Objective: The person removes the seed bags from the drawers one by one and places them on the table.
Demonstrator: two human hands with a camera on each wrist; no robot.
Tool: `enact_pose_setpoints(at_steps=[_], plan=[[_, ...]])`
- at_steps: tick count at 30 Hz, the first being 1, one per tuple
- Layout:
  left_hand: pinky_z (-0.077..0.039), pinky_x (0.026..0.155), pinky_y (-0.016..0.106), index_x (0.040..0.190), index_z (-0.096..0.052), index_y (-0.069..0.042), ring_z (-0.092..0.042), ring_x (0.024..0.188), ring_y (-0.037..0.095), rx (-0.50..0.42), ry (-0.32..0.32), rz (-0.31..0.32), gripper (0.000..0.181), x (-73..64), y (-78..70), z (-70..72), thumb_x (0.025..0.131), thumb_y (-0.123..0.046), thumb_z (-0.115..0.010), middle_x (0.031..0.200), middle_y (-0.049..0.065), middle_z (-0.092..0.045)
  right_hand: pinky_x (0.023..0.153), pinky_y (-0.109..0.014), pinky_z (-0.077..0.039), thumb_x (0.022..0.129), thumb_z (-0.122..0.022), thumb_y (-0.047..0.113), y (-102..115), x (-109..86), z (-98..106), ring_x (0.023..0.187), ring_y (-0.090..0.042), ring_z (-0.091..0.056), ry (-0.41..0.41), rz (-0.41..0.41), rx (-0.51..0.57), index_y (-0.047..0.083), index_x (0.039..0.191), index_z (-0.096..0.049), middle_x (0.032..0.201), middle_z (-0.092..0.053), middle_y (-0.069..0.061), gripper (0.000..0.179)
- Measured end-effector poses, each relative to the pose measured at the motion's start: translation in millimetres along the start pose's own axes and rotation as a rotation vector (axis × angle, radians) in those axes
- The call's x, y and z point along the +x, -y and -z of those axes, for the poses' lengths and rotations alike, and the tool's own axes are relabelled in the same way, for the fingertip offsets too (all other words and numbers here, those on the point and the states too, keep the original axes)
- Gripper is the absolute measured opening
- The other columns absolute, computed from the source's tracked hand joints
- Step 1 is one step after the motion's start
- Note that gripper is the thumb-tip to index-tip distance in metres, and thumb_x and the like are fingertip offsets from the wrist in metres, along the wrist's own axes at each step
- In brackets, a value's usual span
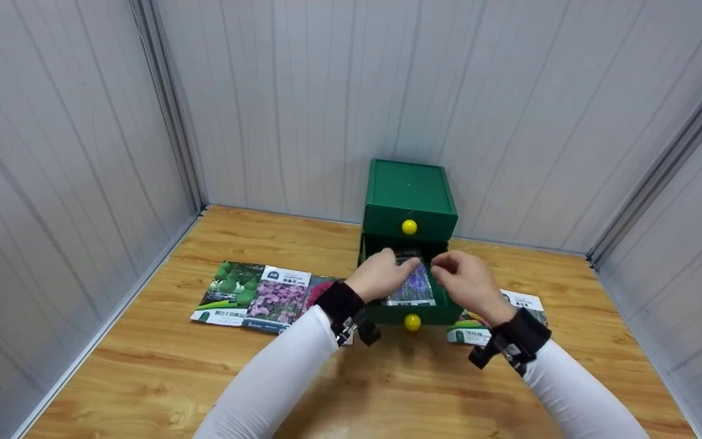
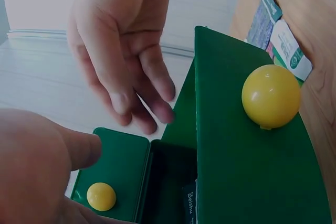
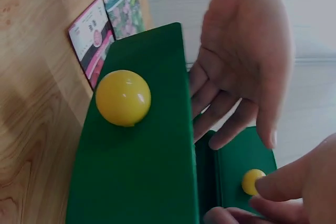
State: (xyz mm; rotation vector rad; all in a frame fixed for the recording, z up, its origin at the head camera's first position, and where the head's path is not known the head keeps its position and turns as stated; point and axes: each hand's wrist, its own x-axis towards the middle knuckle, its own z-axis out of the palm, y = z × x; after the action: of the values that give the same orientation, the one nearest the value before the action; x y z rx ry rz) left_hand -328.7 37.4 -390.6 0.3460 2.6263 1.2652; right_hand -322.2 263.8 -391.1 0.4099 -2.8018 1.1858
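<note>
A purple-flowered seed packet (image 1: 415,288) lies in the pulled-out lower drawer (image 1: 381,315) of a small green cabinet (image 1: 409,186). My left hand (image 1: 382,275) is over the drawer's left side, its thumb overlapping the packet in the head view. Across from it, above the right side, my right hand (image 1: 468,285) has loosely bent fingers with nothing between them. In the left wrist view, a dark packet edge lettered "Beishu" (image 2: 190,203) shows behind the drawer front. The right wrist view has the left hand (image 3: 244,51) with its fingers relaxed and spread.
Yellow round knobs mark the closed upper drawer (image 1: 381,217) and the lower one. Left of the cabinet, green-fruit (image 1: 232,289) and pink-flower packets (image 1: 278,299) lie side by side on the wooden table (image 1: 144,366). More packets (image 1: 470,332) lie at the right, partly behind my right wrist.
</note>
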Motion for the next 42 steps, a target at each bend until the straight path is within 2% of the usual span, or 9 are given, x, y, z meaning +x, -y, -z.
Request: enact_pose_setpoints(at_steps=[3,5,8,11,19,22,28,37,42], plan=[[-0.056,0.109,0.047,0.163,-0.047,0.004,-0.065,0.111,0.028,-0.005,0.021,0.002,0.077,0.9,1.1,1.7,0.117,-0.058,-0.047,0.148,0.021,-0.062,0.101,-0.052,-0.061,0.115,-0.061,0.015,3.9,5.1,-7.7,0.113,-0.032,-0.071,0.063,-0.025,-0.059,-0.003,0.137,-0.071,0.13,-0.075,-0.02,0.031],[-0.059,0.091,0.04,0.151,-0.058,0.003,-0.064,0.092,0.025,-0.007,0.032,0.001,0.07,3.8,2.6,2.2,0.117,-0.058,-0.048,0.125,0.018,-0.068,0.103,-0.054,-0.06,0.115,-0.059,0.015,5.3,8.5,-11.9,0.115,-0.033,-0.071,0.106,-0.048,-0.096,-0.004,0.14,-0.07,0.132,-0.074,-0.021,0.033],[-0.05,0.067,0.035,0.127,-0.067,-0.002,-0.056,0.071,0.021,-0.02,0.045,-0.001,0.061,16.6,9.5,-1.6,0.116,-0.06,-0.049,0.094,0.011,-0.062,0.102,-0.054,-0.061,0.116,-0.056,0.015,6.2,11.5,-16.4,0.114,-0.032,-0.071,0.149,-0.087,-0.139,-0.006,0.143,-0.068,0.133,-0.074,-0.022,0.036],[-0.043,0.059,0.032,0.108,-0.068,-0.005,-0.051,0.063,0.019,-0.015,0.061,0.014,0.057,23.7,8.5,-3.7,0.117,-0.058,-0.048,0.08,0.006,-0.055,0.095,-0.049,-0.064,0.117,-0.054,0.015,6.3,12.7,-19.0,0.106,-0.029,-0.071,0.177,-0.124,-0.167,-0.007,0.147,-0.065,0.132,-0.073,-0.022,0.039],[-0.035,0.054,0.028,0.077,-0.056,-0.016,-0.044,0.058,0.014,0.027,0.067,0.026,0.054,20.5,-6.5,-5.6,0.12,-0.047,-0.045,0.068,-0.002,-0.044,0.085,-0.044,-0.064,0.115,-0.05,0.012,9.9,17.5,-20.6,0.096,-0.028,-0.07,0.231,-0.125,-0.222,-0.013,0.149,-0.06,0.131,-0.072,-0.026,0.043],[-0.034,0.052,0.028,0.07,-0.051,-0.018,-0.042,0.055,0.015,0.057,0.067,0.022,0.059,23.5,-9.2,-7.7,0.12,-0.047,-0.044,0.064,-0.004,-0.041,0.08,-0.042,-0.063,0.112,-0.052,0.008,9.8,20.1,-21.9,0.091,-0.028,-0.07,0.235,-0.122,-0.246,-0.013,0.142,-0.064,0.122,-0.073,-0.024,0.039],[-0.036,0.054,0.03,0.07,-0.052,-0.018,-0.042,0.056,0.016,0.113,0.085,0.037,0.059,24.3,-11.8,-9.6,0.121,-0.045,-0.041,0.064,-0.002,-0.042,0.068,-0.038,-0.059,0.105,-0.058,0.005,8.7,23.9,-26.6,0.077,-0.024,-0.066,0.244,-0.088,-0.312,0.0,0.104,-0.071,0.091,-0.068,-0.011,0.014],[-0.037,0.058,0.031,0.073,-0.056,-0.018,-0.043,0.059,0.017,0.09,0.103,0.047,0.057,23.9,-12.8,-8.5,0.121,-0.046,-0.041,0.069,-0.001,-0.044,0.076,-0.042,-0.062,0.108,-0.056,0.006,12.1,26.0,-31.0,0.079,-0.024,-0.067,0.261,-0.111,-0.333,0.005,0.097,-0.07,0.089,-0.066,-0.009,0.018],[-0.035,0.056,0.029,0.069,-0.052,-0.018,-0.04,0.056,0.015,0.116,0.091,0.016,0.06,25.0,-10.7,-8.6,0.122,-0.044,-0.039,0.064,-0.003,-0.041,0.073,-0.042,-0.061,0.106,-0.056,0.005,11.0,25.5,-34.3,0.074,-0.023,-0.064,0.232,-0.072,-0.347,0.006,0.091,-0.068,0.085,-0.064,-0.009,0.019]])
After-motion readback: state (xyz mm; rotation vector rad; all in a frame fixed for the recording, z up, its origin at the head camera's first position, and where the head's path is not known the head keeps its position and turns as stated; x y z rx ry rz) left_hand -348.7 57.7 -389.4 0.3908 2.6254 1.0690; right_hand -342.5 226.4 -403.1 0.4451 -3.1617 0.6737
